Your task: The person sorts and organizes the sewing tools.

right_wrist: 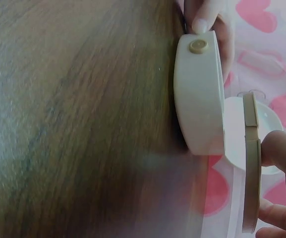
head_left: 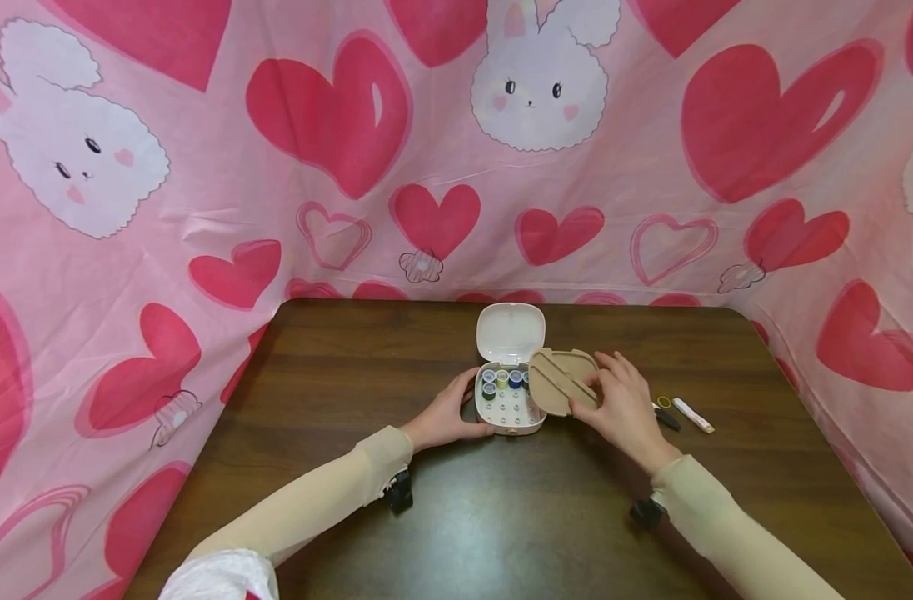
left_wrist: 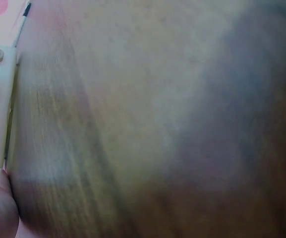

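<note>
Just one open sewing box (head_left: 508, 406); one tan tray (head_left: 563, 380); two hands.

We see the box (head_left: 507, 408) in the middle of the table (head_left: 351, 358), its lid (head_left: 511, 332) behind it, the tray (head_left: 561, 379) at its right, and two pens (head_left: 681, 414) further right.

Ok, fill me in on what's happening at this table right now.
A person sits at a dark wooden table with a small white case open, its lid standing up behind it. The left hand holds the case's side. The right hand grips a tan divider tray, tilted beside the case. Inside are small thread spools. A few small tools lie to the right.
</note>
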`<action>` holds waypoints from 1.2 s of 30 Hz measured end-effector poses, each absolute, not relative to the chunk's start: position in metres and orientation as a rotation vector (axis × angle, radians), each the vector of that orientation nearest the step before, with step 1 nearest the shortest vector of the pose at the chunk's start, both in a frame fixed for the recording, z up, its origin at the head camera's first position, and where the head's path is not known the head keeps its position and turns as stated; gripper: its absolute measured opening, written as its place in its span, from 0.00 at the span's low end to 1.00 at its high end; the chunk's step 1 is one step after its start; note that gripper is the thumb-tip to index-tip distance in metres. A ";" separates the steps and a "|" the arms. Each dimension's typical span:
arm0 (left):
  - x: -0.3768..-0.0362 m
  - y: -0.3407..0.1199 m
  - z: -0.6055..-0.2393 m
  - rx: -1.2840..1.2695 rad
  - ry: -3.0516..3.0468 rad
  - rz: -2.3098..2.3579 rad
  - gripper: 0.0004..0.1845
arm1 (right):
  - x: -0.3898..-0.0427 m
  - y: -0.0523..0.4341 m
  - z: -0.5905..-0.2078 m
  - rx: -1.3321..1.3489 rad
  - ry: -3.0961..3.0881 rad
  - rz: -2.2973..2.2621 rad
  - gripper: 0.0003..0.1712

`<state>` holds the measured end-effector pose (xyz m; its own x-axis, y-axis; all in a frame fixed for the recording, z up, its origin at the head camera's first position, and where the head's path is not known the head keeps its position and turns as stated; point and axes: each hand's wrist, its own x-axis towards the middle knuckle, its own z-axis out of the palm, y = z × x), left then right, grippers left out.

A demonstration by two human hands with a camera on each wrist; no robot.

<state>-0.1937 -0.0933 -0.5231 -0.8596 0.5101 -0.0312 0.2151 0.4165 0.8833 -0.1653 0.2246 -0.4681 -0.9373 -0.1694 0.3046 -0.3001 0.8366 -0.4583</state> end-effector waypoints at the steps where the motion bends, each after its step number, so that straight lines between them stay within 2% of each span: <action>1: -0.194 -0.093 -0.523 0.630 2.380 1.418 0.58 | -0.165 0.224 -0.468 0.363 -2.766 0.749 0.20; 36: -0.194 -0.093 -0.524 0.686 2.386 1.471 0.57 | -0.164 0.175 -0.469 0.451 -2.808 0.736 0.20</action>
